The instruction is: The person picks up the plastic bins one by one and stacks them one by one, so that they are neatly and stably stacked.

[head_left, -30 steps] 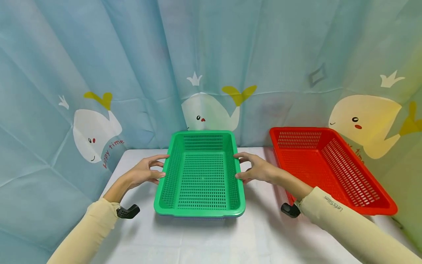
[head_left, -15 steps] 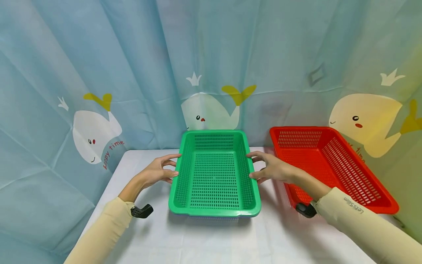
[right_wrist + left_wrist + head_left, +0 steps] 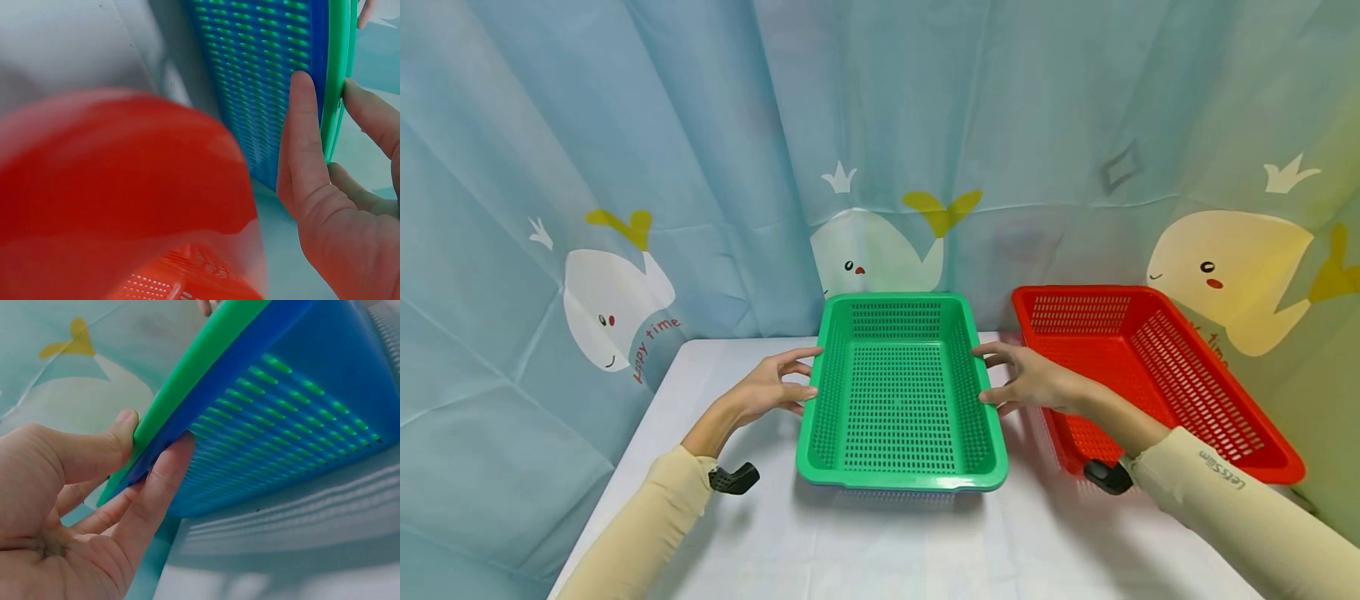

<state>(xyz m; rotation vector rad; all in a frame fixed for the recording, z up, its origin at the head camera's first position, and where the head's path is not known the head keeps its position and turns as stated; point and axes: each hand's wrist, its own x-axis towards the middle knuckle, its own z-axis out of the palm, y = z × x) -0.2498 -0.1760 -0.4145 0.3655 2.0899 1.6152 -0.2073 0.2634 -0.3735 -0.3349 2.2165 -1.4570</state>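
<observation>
A green plastic basket (image 3: 904,482) with slotted walls and floor sits nested inside a blue basket (image 3: 350,344), their rims stacked. Nothing lies inside the green one. My left hand (image 3: 763,387) pinches the left side of both rims, thumb on the green rim and fingers beneath the blue rim. On the opposite side my right hand (image 3: 1033,379) grips the rims the same way, its fingers flat along the blue wall in the right wrist view. The nested pair is held level over the white table.
A larger red basket (image 3: 1075,291) stands at the right, just beyond the right hand and under the right forearm. The white-clothed table (image 3: 865,558) runs back to a blue curtain (image 3: 880,108) printed with whales.
Both hands have carried the nested green and blue baskets to the right, nearer the red basket. The grip on the rims stays the same, and the red basket has not moved.
</observation>
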